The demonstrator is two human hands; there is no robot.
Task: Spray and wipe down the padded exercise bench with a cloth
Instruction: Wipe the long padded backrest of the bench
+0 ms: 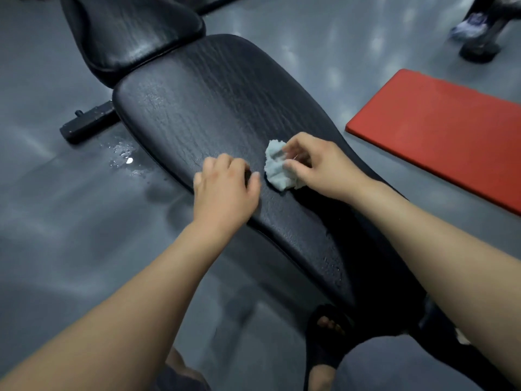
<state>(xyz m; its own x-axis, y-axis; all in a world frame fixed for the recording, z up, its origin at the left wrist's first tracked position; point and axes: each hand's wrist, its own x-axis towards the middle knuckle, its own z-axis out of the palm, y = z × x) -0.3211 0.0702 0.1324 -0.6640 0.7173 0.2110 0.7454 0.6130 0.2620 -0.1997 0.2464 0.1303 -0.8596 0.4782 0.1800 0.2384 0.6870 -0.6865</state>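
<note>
A black padded exercise bench (208,108) runs from the upper left to the lower right, its long pad creased and slightly damp. A crumpled pale blue-grey cloth (277,166) lies on the pad near its middle. My right hand (315,162) pinches the cloth from the right with thumb and fingers. My left hand (225,184) rests on the pad's left edge just beside the cloth, fingers curled down and holding nothing. A second, shorter black pad (132,32) adjoins the bench at the upper left. No spray bottle is in view.
A red mat (439,131) lies on the grey floor at the right. Drops of liquid (124,156) wet the floor left of the bench, near a black frame foot (87,122). My sandalled foot (327,334) stands below the bench. Another person's shoe (470,26) is top right.
</note>
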